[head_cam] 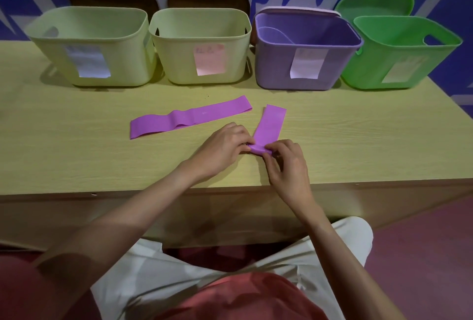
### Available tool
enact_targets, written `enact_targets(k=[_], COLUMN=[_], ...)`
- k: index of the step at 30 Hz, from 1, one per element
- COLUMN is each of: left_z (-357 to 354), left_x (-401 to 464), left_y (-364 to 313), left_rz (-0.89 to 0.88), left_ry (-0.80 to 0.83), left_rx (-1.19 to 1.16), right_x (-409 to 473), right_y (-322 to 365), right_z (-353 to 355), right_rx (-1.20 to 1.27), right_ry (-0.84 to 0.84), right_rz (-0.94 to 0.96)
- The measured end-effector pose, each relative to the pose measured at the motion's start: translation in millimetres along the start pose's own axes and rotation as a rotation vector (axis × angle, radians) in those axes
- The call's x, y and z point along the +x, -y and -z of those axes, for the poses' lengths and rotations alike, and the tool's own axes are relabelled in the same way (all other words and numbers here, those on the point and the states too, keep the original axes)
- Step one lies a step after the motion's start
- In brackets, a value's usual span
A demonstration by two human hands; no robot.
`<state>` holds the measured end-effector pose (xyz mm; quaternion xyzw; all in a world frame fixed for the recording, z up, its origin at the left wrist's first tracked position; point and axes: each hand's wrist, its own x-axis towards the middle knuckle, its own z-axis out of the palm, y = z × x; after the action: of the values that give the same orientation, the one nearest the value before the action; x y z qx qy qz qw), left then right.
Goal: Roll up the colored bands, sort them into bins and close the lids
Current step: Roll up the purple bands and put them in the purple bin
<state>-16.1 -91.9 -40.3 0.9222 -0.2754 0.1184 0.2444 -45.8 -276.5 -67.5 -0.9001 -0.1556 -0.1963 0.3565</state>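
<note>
Pinching the purple band's (268, 127) rolled end, left hand (222, 148) and right hand (286, 163) curl inward

hands (258, 152) rolling purple band (270, 125), four bins (204, 45)

light: dim, soft, even, no clear source | shadows: faint, under the bins (92, 45) and along the table (76, 140) front edge | glare: none (paper labels look washed out) | focus: centre fairly sharp, image slightly soft and smeared overall | distortion: wide-angle bending at edges, table edge bowed, outer bins leaning
</note>
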Motion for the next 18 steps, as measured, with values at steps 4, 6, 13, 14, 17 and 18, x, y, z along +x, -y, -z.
enact_targets(k=[4, 6, 13, 14, 17, 18], left_z=[-1.6, -5.0, -17.6, -19.6, -23.5, -24.1], left_x=[4.1, 3.5, -3.5, -4.0, -5.0, -5.5], left_y=[2.0, 4.0, -11.1, -14.0, -19.8, -21.3], left_rz=[0.025, 0.056, 0.391, 0.438, 0.518, 0.53], left_ry=[0.002, 0.011, -0.24, -0.282, -0.348, -0.36], left_rx=[-0.038, -0.085, -0.328, -0.348, -0.376, -0.385], right_x=[1.8, 2.5, 6.5, 7.3, 9.6, 10.4], right_y=[-6.6, -7.9, -11.5, -11.7, -12.1, -12.8], right_z=[0.8, -0.6, -1.4, -0.9, 0.9, 1.9], right_rx=[-0.013, -0.007, 0.043, 0.052, 0.074, 0.086], right_ry=[0.024, 0.019, 0.036, 0.039, 0.055, 0.059], right_rz=[-0.006, -0.016, -0.05, -0.055, -0.056, -0.05])
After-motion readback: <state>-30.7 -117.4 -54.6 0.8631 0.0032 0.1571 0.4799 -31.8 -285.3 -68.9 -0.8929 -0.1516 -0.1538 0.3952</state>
